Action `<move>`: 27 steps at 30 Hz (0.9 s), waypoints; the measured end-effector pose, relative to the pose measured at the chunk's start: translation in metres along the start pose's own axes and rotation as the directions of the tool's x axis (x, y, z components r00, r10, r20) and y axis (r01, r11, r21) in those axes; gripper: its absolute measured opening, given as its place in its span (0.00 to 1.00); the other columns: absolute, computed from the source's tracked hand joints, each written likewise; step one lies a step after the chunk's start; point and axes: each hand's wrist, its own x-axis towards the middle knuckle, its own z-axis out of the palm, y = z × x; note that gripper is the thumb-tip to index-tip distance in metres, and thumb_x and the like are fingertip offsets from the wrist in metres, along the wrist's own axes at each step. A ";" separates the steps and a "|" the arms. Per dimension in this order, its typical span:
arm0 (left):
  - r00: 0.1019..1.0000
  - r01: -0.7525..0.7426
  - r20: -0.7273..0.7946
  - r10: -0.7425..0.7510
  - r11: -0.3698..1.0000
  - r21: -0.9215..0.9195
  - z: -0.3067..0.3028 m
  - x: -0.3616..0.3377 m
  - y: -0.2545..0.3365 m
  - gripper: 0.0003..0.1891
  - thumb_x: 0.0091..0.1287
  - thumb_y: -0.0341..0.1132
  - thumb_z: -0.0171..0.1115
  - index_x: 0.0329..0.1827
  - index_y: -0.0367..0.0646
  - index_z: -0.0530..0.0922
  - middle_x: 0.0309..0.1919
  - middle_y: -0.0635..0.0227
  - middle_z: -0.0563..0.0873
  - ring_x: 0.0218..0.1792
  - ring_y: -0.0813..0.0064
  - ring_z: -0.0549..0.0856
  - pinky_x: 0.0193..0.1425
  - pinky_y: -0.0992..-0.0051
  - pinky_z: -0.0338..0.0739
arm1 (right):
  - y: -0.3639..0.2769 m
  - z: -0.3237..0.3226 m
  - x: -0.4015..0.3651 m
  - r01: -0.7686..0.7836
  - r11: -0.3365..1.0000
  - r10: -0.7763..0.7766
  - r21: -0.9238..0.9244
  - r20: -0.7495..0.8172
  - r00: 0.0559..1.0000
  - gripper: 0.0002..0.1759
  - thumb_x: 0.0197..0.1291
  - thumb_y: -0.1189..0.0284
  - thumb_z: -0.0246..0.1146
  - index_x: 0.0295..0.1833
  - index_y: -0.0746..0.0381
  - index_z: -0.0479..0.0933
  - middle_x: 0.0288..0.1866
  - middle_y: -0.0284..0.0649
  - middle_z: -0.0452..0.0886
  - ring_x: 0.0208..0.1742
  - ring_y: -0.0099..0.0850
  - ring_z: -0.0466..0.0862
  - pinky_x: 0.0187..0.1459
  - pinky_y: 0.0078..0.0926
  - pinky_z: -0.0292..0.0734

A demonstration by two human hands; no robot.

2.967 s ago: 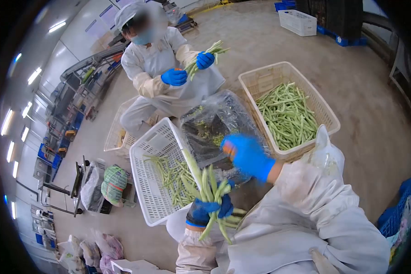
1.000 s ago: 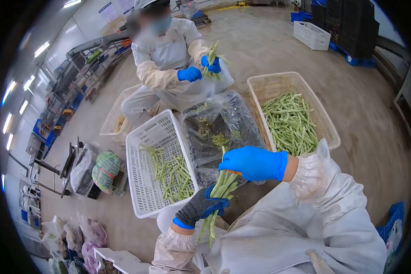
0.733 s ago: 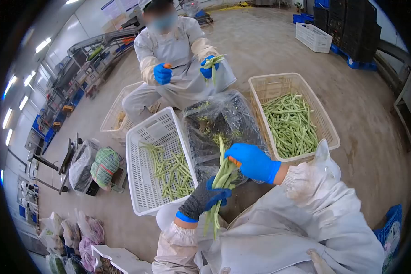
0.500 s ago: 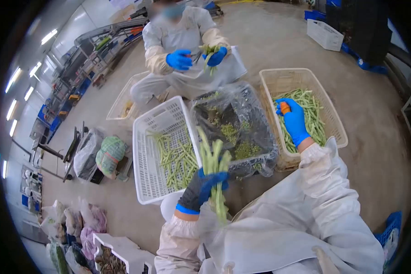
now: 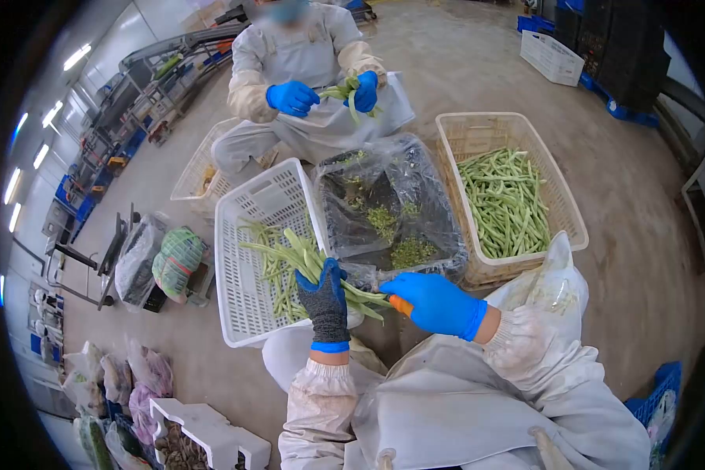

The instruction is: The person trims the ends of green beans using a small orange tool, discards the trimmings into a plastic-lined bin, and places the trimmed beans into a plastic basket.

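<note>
My left hand (image 5: 323, 296), in a grey and blue glove, is closed round a bunch of long green beans (image 5: 304, 254). The bunch lies slanted over the near right side of a white crate (image 5: 229, 294) with more beans in it. In my blue-gloved right hand (image 5: 440, 304) is an orange-handled knife (image 5: 400, 305), held at the lower right ends of the bunch. Its blade is hard to make out against the beans. Just beyond my hands stands a bin lined with dark plastic (image 5: 439, 180), with green trimmings (image 5: 412, 252) inside.
At the right is a beige crate (image 5: 576, 223) of green beans (image 5: 503, 204). Opposite me sits a person (image 5: 294, 63) in blue gloves, holding beans. Bagged produce (image 5: 182, 262) is at the left, and a white foam box (image 5: 225, 431) is at lower left.
My right hand has come from above the beige crate to the bunch, bringing the knife. The bunch in my left hand has tipped from upright to slanting left. The view has shifted slightly.
</note>
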 end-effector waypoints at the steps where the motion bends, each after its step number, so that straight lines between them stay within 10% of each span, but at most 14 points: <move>1: 1.000 -0.030 0.007 0.030 1.000 0.002 -0.001 0.001 -0.002 0.18 0.63 0.27 0.61 0.53 0.35 0.68 0.31 0.65 0.79 0.25 0.76 0.79 0.27 0.78 0.74 | 0.004 0.004 0.001 0.026 0.999 -0.027 -0.033 -0.017 0.999 0.12 0.59 0.72 0.56 0.47 0.64 0.75 0.37 0.47 0.78 0.39 0.46 0.79 0.39 0.39 0.75; 8: 0.998 -0.059 0.000 0.059 0.997 -0.042 0.000 -0.005 0.001 0.18 0.62 0.26 0.62 0.53 0.35 0.68 0.31 0.65 0.79 0.26 0.76 0.80 0.28 0.77 0.75 | 0.012 0.012 0.002 0.025 0.961 -0.010 -0.274 0.058 0.998 0.09 0.58 0.72 0.58 0.44 0.63 0.76 0.36 0.46 0.78 0.37 0.42 0.80 0.35 0.35 0.75; 10: 0.997 -0.051 -0.065 0.042 0.988 -0.143 0.002 -0.004 0.003 0.17 0.61 0.26 0.62 0.52 0.36 0.70 0.30 0.66 0.79 0.25 0.76 0.80 0.28 0.77 0.75 | 0.025 0.019 0.000 -0.331 0.793 0.442 0.512 -0.109 0.891 0.10 0.59 0.74 0.58 0.45 0.64 0.76 0.36 0.45 0.79 0.36 0.37 0.80 0.37 0.32 0.75; 14: 0.988 -0.086 -0.151 0.039 0.942 -0.325 -0.018 0.013 -0.001 0.17 0.61 0.26 0.61 0.53 0.39 0.70 0.31 0.67 0.79 0.27 0.75 0.80 0.30 0.76 0.75 | 0.067 0.009 -0.004 -0.153 0.568 0.594 0.809 -0.273 0.756 0.10 0.60 0.75 0.57 0.47 0.65 0.75 0.39 0.44 0.79 0.38 0.35 0.80 0.41 0.32 0.75; 16: 0.989 -0.022 -0.144 -0.032 0.934 -0.357 -0.021 0.016 0.001 0.19 0.62 0.26 0.61 0.56 0.41 0.69 0.33 0.67 0.78 0.28 0.75 0.79 0.31 0.75 0.76 | 0.070 -0.002 -0.002 -0.190 0.969 0.244 0.156 -0.504 0.829 0.12 0.60 0.73 0.58 0.48 0.66 0.74 0.41 0.47 0.78 0.42 0.41 0.79 0.44 0.35 0.74; 20: 0.981 -0.107 -0.189 0.042 0.933 -0.344 -0.012 0.006 -0.001 0.21 0.62 0.26 0.61 0.57 0.41 0.68 0.33 0.67 0.78 0.28 0.75 0.79 0.31 0.75 0.76 | 0.017 -0.002 0.004 -0.042 0.997 0.052 0.057 -0.189 0.981 0.15 0.60 0.69 0.58 0.51 0.63 0.74 0.41 0.50 0.77 0.43 0.48 0.77 0.43 0.40 0.74; 27: 0.990 -0.041 -0.142 -0.013 0.927 -0.373 -0.012 0.010 -0.008 0.25 0.61 0.25 0.62 0.61 0.41 0.65 0.33 0.67 0.78 0.28 0.73 0.80 0.32 0.74 0.76 | 0.026 0.024 0.009 -0.079 0.988 0.060 -0.136 -0.142 0.988 0.09 0.60 0.70 0.58 0.44 0.62 0.75 0.33 0.46 0.78 0.35 0.46 0.79 0.36 0.41 0.73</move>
